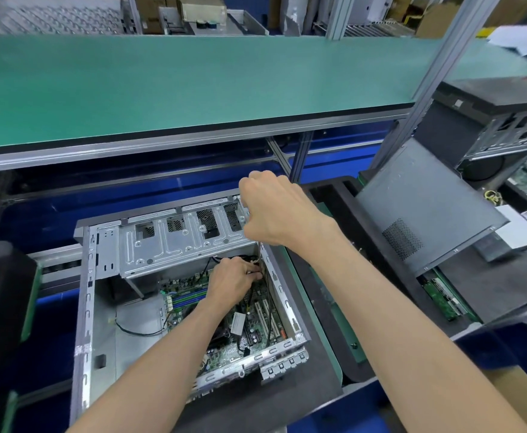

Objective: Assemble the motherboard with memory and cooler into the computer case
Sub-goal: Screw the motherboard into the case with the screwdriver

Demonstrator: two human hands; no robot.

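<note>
An open grey computer case [87,307] lies on its side on a black tray. The green motherboard [256,332] sits inside it, with blue memory slots [190,300] and white expansion slots showing. My left hand [234,281] reaches deep into the case and pinches a small cable connector [256,264] near the far right wall, below the metal drive cage [181,239]. My right hand [274,207] hovers above the cage's right end, curled into a fist; whether it holds anything is hidden. My left forearm covers the cooler area.
A black cable [137,331] loops over the case floor at left. A grey side panel [424,207] leans on a tray to the right, with another black case [493,126] behind it. A green shelf [177,89] overhangs the far side. A metal post [299,157] stands behind.
</note>
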